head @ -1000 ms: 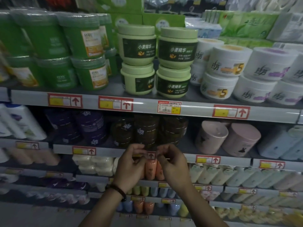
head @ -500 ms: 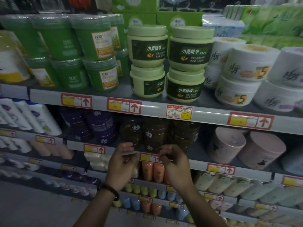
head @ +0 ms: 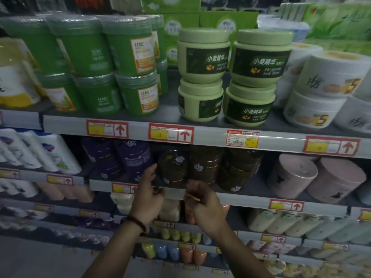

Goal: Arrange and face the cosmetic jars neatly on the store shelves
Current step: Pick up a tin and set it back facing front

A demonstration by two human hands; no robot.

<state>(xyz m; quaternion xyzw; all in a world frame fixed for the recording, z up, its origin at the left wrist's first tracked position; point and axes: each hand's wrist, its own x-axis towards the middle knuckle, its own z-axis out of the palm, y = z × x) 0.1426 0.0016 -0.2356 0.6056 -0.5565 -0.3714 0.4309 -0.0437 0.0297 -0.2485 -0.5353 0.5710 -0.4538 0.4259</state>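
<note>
Beads of a dark bracelet are seen round the left wrist. The left hand is held at the front rail of the second shelf, thumb lifted and fingers curled; whether anything is gripped cannot be told. Just beside it, a small yellow slip is pinched in the clenched fingers of the right hand. Directly behind, round dark brown jars with glossy walls are stacked, flanked by purple jars and matte pink jars. On the upper shelf, pale green jars labelled "小麦精华" are stacked in twos between film-wrapped green tubs marked "丝精" and white jars bearing a "5". Red-bordered price tags with arrows are fixed along the upper rail.
</note>
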